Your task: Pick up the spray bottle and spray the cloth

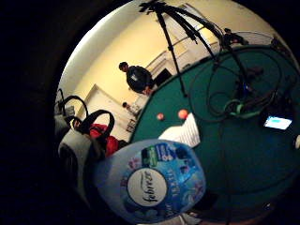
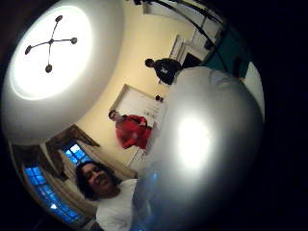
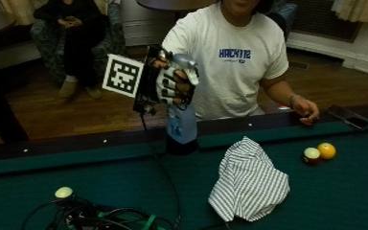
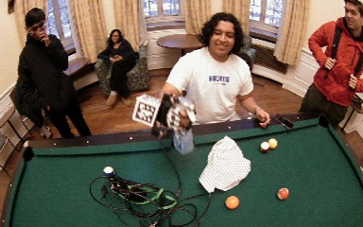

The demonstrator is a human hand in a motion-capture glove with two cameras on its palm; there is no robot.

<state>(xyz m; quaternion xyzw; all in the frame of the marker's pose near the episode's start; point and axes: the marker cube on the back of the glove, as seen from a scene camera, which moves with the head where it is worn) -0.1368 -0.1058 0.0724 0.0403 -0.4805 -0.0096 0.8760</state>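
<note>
1. Blue and white plastic makes the spray bottle (image 3: 181, 125); it hangs in the air above the near rail of the pool table (image 3: 107, 167), with its long axis about upright and the spray head on top.
2. The gloved right hand (image 3: 171, 85) has its fingers curled around the upper part of the bottle, near the head, so the body with its label hangs below the hand.
3. The striped cloth (image 3: 247, 181) lies crumpled on the green felt, lower than the bottle and a little away from it, toward the side of the person's bare hand (image 3: 306, 111), which rests on the rail.
4. I judge that the pick-up is done and the spraying is not yet done. The nozzle direction is not clear to me, so the bottle probably needs to turn and tilt down toward the cloth.
5. Two balls (image 3: 319, 153) sit just past the cloth, and a bundle of cables (image 3: 101, 218) lies on the other side.
</note>
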